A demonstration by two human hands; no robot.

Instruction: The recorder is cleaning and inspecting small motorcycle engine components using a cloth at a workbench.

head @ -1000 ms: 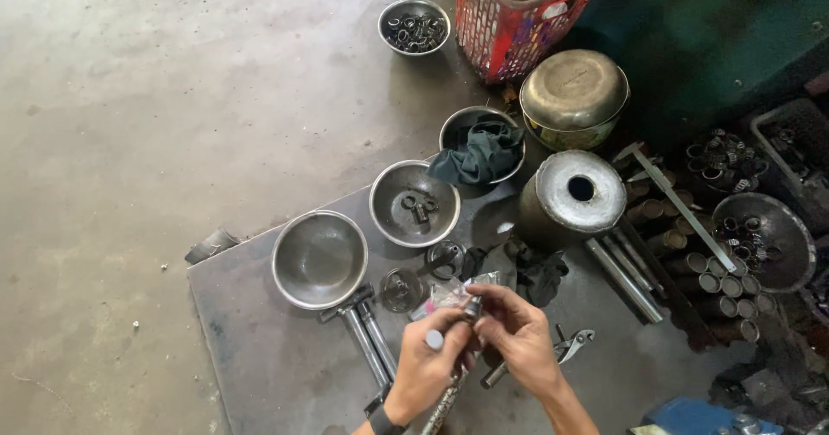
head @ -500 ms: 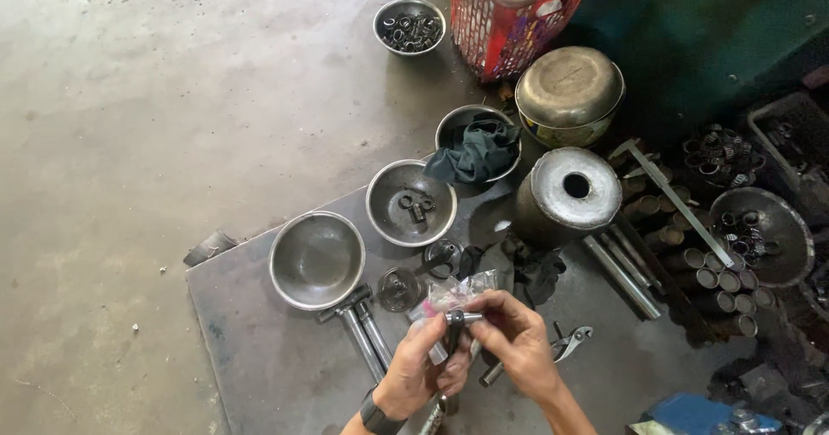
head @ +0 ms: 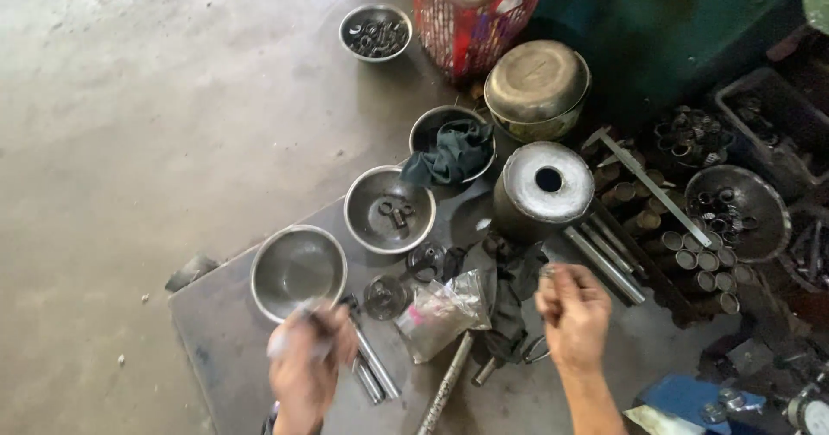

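Left hand: the left hand (head: 304, 370) is blurred above the near edge of the surface (head: 216, 340), just below the empty steel bowl (head: 298, 266); its grip looks curled round something pale and blurred, but I cannot tell what, nor how firmly.
Right hand: the right hand (head: 572, 312) hangs over the right part of the surface, fingers (head: 553, 284) pinched together at the tips; whether a small part sits between them cannot be made out.
Plastic bag: a clear plastic bag (head: 445, 310) with a pink spot lies on the surface between the two hands, touched by neither.
Rods: two metal rods (head: 373, 373) lie side by side just right of the left hand; a longer bar (head: 447, 383) slants toward the near edge beside the bag.
Dark rag: a dark rag (head: 514, 301) lies bunched beside the bag, just left of the right hand.
Bowl with parts: a second steel bowl (head: 389, 209) holding a few small pieces sits near the far edge.
Cylinder: a heavy metal cylinder (head: 542, 191) with a hole in its top stands at the far right corner.
Cloth bowl: a bowl with a green cloth (head: 453, 152) stands beyond the far edge.
Floor: a red basket (head: 475, 20) and a small bowl of rings (head: 375, 31) stand well apart on the concrete floor.
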